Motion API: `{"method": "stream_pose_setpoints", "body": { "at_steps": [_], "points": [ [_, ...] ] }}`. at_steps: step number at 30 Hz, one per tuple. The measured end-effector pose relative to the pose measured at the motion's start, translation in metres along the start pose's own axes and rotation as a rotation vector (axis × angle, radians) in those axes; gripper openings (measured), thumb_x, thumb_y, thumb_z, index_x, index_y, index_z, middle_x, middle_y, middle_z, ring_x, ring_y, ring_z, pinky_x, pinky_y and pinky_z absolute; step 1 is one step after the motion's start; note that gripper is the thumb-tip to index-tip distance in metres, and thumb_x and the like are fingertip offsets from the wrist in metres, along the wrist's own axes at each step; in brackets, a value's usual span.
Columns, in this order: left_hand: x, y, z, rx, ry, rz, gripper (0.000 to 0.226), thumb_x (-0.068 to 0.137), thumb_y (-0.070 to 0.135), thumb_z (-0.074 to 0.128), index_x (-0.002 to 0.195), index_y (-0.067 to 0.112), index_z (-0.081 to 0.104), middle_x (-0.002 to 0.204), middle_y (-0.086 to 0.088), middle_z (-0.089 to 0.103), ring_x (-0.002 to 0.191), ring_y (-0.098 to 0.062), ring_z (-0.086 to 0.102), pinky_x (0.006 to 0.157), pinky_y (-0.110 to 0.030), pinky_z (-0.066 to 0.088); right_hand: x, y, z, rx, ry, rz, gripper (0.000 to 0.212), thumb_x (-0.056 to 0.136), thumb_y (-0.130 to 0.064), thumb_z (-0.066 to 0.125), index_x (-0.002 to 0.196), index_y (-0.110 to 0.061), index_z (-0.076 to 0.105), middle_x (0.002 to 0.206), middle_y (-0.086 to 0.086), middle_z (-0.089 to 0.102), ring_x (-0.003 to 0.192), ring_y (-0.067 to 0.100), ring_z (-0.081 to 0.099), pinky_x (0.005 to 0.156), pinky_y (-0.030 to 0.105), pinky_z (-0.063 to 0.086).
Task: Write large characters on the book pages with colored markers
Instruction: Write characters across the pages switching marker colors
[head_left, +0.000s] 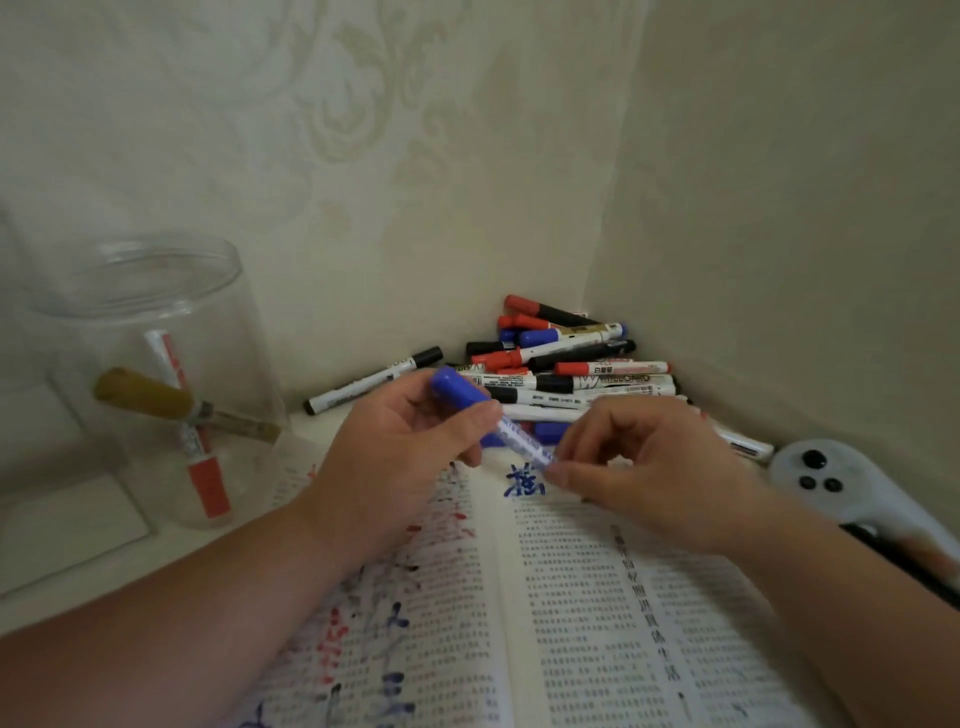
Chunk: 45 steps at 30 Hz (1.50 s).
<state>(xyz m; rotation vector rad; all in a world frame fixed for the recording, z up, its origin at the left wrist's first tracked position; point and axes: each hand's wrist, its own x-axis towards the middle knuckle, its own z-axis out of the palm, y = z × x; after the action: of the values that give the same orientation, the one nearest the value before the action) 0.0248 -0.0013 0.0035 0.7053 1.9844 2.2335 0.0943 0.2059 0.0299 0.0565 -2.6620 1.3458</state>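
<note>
An open book (597, 597) of printed text lies in front of me. Its left page carries red and blue marker strokes, and a large blue character (524, 480) sits at the top of the right page. Above the book I hold a blue-capped marker (460, 392) between both hands. My left hand (400, 452) grips its cap end with curled fingers. My right hand (649, 467) pinches the white barrel's other end.
A heap of red, blue and black markers (571, 364) fills the wall corner behind the book. A clear plastic jar (156, 322) at the left holds a few markers. A white controller (831, 483) lies at the right.
</note>
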Motion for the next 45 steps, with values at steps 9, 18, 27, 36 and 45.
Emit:
{"method": "stream_pose_setpoints", "body": {
  "at_steps": [9, 18, 27, 36, 45],
  "points": [
    [-0.008, 0.004, 0.012, 0.324, -0.162, 0.007, 0.02, 0.075, 0.049, 0.066, 0.083, 0.031, 0.07, 0.062, 0.01, 0.064, 0.056, -0.002, 0.057, 0.056, -0.016, 0.045, -0.003, -0.007, 0.013, 0.23, -0.021, -0.257, 0.065, 0.083, -0.017, 0.084, 0.134, -0.033, 0.048, 0.099, 0.002, 0.071, 0.075, 0.029, 0.065, 0.057, 0.044, 0.056],
    [-0.012, 0.003, 0.009, 0.733, -0.223, 0.348, 0.005, 0.096, 0.04, 0.054, 0.096, 0.038, 0.049, 0.08, 0.015, 0.055, 0.074, -0.009, 0.056, 0.061, -0.015, 0.039, -0.006, -0.016, 0.022, 0.016, 0.149, -0.505, 0.052, 0.089, -0.034, 0.069, 0.137, -0.044, 0.054, 0.089, -0.007, 0.07, 0.078, 0.022, 0.069, 0.055, 0.039, 0.056],
    [-0.012, 0.004, 0.003, 0.724, -0.296, 0.239, 0.034, 0.088, 0.043, 0.071, 0.112, 0.04, 0.048, 0.083, 0.018, 0.061, 0.068, -0.006, 0.062, 0.063, -0.031, 0.053, -0.004, -0.025, 0.016, -0.166, 0.224, -0.442, 0.049, 0.086, -0.035, 0.067, 0.129, -0.056, 0.053, 0.091, -0.014, 0.069, 0.07, 0.016, 0.069, 0.062, 0.035, 0.057],
    [-0.001, 0.002, -0.01, 0.977, -0.325, 0.09, 0.014, 0.098, 0.035, 0.057, 0.104, 0.027, 0.065, 0.093, 0.012, 0.064, 0.083, -0.005, 0.056, 0.075, -0.026, 0.049, 0.052, -0.116, -0.001, 0.225, 0.436, -0.411, 0.105, 0.042, -0.089, 0.073, 0.121, -0.022, 0.06, 0.08, -0.012, 0.075, 0.068, 0.013, 0.074, 0.06, 0.027, 0.061],
    [-0.004, 0.002, -0.008, 1.079, -0.45, 0.128, 0.023, 0.101, 0.035, 0.048, 0.103, 0.02, 0.064, 0.1, -0.001, 0.062, 0.09, -0.02, 0.058, 0.084, -0.044, 0.053, 0.101, -0.241, 0.082, -0.204, 0.28, -0.746, 0.038, 0.091, -0.027, 0.074, 0.122, -0.024, 0.053, 0.094, -0.003, 0.068, 0.079, 0.007, 0.07, 0.07, 0.023, 0.06]
  ]
}}
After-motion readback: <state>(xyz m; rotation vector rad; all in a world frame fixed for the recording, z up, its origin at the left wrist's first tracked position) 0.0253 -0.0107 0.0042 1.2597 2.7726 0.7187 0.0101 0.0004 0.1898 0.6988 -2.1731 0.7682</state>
